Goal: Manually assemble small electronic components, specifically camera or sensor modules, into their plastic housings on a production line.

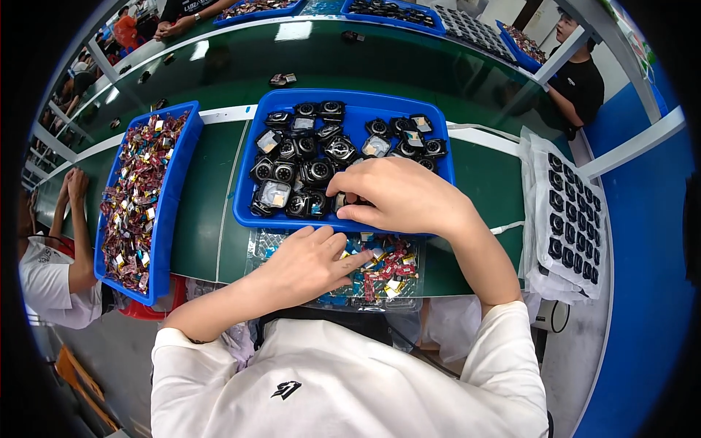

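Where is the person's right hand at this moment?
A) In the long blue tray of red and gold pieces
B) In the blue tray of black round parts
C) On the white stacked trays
B: the right hand reaches into the middle blue tray, fingers among the black round parts.

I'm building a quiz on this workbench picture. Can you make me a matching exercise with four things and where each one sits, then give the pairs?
Things:
1. left hand
2. right hand
3. long blue tray of small red and gold parts
4. white trays of black parts

Places:
A. at the bench's far right edge
B. in the middle blue bin of black round parts
C. at the left of the bench
D. on the clear tray of small colourful parts, nearest the person

Pairs: 1-D, 2-B, 3-C, 4-A
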Motion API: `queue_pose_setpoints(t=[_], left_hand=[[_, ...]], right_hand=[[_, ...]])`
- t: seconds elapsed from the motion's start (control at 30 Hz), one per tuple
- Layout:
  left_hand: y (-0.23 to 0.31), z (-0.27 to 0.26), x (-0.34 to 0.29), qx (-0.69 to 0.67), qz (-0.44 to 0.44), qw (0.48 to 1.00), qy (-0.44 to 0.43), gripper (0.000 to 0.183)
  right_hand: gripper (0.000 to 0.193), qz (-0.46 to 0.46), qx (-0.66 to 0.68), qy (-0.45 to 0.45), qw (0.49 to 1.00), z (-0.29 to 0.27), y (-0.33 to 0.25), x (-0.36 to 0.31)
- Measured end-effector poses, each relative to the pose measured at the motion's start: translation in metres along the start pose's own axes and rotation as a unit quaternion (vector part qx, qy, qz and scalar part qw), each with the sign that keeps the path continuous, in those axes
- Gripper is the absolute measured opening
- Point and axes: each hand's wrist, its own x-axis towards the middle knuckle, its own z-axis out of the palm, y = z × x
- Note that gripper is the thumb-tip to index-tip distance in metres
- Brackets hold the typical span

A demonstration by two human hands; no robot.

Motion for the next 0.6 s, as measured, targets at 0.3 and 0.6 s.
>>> queue_pose_setpoints(t=[0.3,0.6], left_hand=[[0.001,-0.003,-0.004,-0.029,-0.056,0.996,-0.062,0.035],[0.005,-0.011,0.0,-0.085,-0.073,0.993,-0.024,0.037]], right_hand=[[0.025,0.003,-0.003,-0.003,1.0,-0.004,-0.001,-0.004],[0.026,0.004,-0.006,-0.006,1.0,-0.002,0.002,-0.002]])
